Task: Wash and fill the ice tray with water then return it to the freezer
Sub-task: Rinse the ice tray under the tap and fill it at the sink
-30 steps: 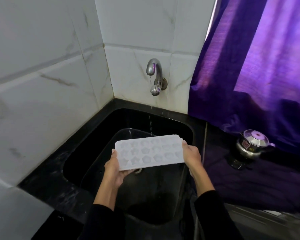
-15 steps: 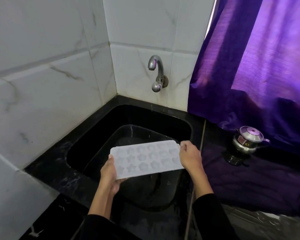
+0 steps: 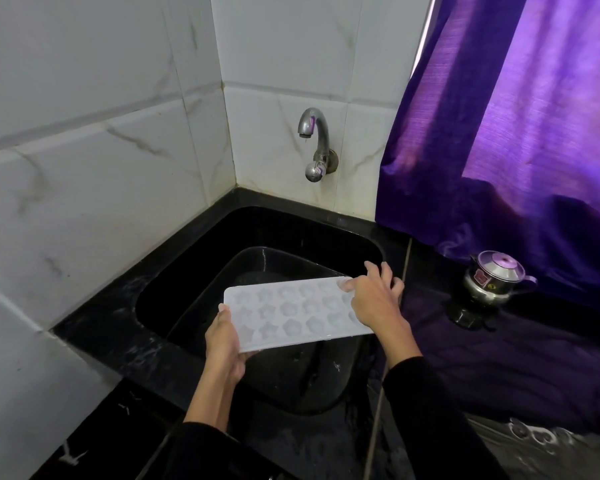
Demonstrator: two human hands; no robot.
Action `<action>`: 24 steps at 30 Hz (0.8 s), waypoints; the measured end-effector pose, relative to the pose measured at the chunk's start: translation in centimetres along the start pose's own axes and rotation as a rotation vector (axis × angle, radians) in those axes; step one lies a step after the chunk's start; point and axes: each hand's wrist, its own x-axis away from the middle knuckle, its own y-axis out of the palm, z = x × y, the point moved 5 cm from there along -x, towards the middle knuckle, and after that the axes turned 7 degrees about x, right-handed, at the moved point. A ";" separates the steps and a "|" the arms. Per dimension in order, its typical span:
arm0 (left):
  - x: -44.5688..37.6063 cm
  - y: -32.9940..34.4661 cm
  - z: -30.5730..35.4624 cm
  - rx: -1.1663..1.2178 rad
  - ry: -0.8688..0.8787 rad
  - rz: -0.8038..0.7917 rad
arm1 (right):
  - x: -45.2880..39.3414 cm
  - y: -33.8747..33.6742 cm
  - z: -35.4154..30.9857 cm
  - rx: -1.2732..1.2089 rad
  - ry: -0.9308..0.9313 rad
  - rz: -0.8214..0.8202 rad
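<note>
White ice tray [image 3: 291,311] is held flat-ish over the black sink [image 3: 194,258], cavities facing up, star and flower shapes visible; it tilts a little, right end higher and further back. Left hand [image 3: 224,344] grasps the near-left corner, thumb on top of the rim, fingers tucked underneath. Right hand [image 3: 373,299] is on the right end; its thumb presses on top by the far corner, the other fingers are spread and fairly straight past the edge, so it looks more like resting on the tray than clamping it; can't tell for sure what's under the palm. Both sleeves are black.

Tap [image 3: 314,143] sticks out of the white tiled wall above the sink, a drop hanging at the spout, no stream that I can see; the tray sits well in front of and below it. Black tabletop [image 3: 94,327] wraps round the sink; to the right a small steel pot [image 3: 495,278] with a lid stands on it, just beside the purple curtain [image 3: 516,133].
</note>
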 end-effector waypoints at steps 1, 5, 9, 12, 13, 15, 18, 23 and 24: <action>0.0 0.0 0.0 0.001 0.003 0.003 | 0.0 0.0 0.1 0.006 0.003 0.006; 0.1 0.1 -0.1 -0.005 0.009 -0.012 | -0.3 -0.2 0.3 0.061 0.029 0.034; 0.3 0.4 -0.1 -0.008 0.012 -0.011 | -0.5 -0.1 0.1 0.097 0.026 0.038; 0.2 0.4 -0.1 -0.008 0.037 -0.003 | -0.3 0.0 0.1 0.112 0.020 0.056; 0.3 0.5 -0.1 -0.009 0.043 -0.003 | -0.3 0.0 0.2 0.113 0.024 0.056; 0.3 0.6 -0.2 -0.014 0.041 -0.004 | -0.4 -0.1 0.4 0.108 0.048 0.051; 0.3 0.8 -0.4 -0.020 0.027 0.001 | -0.7 0.0 0.2 0.099 0.068 0.051; 0.3 0.8 -0.4 -0.029 0.036 0.005 | -0.6 0.6 0.4 0.080 0.063 0.054; 0.3 0.8 -0.5 -0.029 0.035 0.007 | -0.7 0.5 0.6 0.083 0.066 0.053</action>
